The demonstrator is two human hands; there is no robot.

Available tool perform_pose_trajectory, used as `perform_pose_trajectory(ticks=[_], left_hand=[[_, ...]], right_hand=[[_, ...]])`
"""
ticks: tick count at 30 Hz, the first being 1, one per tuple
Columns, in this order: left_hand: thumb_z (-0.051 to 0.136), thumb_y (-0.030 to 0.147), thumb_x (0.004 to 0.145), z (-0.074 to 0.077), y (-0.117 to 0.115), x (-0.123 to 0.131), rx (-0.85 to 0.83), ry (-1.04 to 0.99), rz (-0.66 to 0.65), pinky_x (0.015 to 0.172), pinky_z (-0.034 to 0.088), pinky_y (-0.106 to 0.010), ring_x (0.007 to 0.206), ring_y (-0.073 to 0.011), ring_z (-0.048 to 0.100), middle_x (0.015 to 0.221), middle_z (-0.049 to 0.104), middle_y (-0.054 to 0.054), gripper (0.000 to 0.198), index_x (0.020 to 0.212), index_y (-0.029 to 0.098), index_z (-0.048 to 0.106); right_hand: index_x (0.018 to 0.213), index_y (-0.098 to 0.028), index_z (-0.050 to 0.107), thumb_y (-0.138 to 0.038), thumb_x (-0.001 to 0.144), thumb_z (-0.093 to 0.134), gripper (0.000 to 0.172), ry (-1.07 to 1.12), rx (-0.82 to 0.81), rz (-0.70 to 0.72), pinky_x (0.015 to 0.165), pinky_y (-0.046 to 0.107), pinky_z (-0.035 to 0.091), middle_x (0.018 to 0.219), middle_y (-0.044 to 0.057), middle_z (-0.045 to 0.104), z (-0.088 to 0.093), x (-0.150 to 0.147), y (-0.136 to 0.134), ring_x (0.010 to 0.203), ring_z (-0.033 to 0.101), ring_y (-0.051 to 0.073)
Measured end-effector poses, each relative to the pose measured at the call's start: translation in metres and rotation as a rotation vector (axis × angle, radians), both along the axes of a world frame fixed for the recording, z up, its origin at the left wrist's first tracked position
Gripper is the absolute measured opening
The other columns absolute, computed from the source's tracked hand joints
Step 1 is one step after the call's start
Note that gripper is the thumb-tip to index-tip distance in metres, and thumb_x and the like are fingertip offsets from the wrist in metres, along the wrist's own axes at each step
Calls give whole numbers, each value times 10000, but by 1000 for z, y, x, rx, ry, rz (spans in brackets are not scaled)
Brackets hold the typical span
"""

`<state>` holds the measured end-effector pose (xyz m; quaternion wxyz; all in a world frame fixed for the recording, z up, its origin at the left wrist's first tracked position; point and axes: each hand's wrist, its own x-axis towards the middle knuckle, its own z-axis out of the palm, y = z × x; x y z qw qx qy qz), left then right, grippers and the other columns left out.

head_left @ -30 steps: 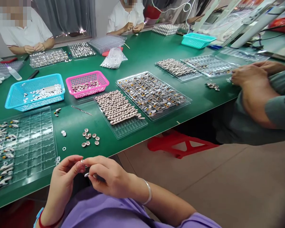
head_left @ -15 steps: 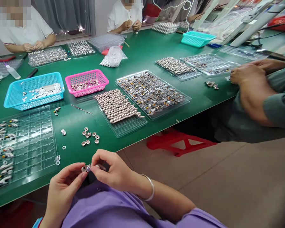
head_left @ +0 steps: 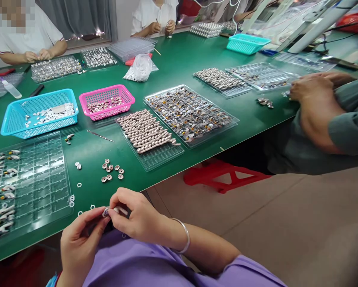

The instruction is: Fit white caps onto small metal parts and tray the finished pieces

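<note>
Over my lap, just off the table edge, my two hands meet at one small earbud. Thumb and forefinger of my left hand pinch its round head. My right hand is closed on the same earbud from the other side, and its pale stem sticks out past the fingers. Fingertips hide most of the joint between head and stem. On the table beyond lie several round earbud caps, hollow side up. Small white rings lie near my left hand.
At left is a clear tray partly filled with earbuds. Behind stand a blue basket and a pink basket of small parts. Tweezers lie before a tray of earbud shells. A co-worker's arm rests at right; a red stool is below.
The round piece and the part beside it, seen side by side before, are now pressed together between my fingers. White rings by my left fingertips have come into sight. The view has shifted slightly.
</note>
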<state>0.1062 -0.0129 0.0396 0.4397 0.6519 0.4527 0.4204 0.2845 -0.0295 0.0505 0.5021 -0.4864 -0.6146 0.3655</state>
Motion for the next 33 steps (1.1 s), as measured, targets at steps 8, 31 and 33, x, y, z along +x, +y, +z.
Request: perform_pose_trajectory(ticks=[8,31,33], left_hand=[[748,128,771,-7,3,-6,193,99,-61,719,589,-156,744,-107,721,893,771,47,283,1005,285,739],[608,-69,806,13,-3,-10,685,303,-174,809,558,-181,824,-105,693,953,711,-36,334,1035,158,696],[610,-66,804,15,-3,-9,684,299,-191,798,561,-175,809,-102,692,939,708,-34,321,1021,155,694]], right_hand=[[794,-187,531,-163,862,525,72,-113,184,-10,592,220,390,706,-14,506,-3,1,-1,620,450,112],[811,-127,599,-440,702,805,390,637,-549,429,608,219,382,728,-19,589,0,10,10,636,500,75],[796,-124,604,-445,664,834,416,701,-599,436,619,216,392,733,-18,604,-4,8,10,644,524,72]])
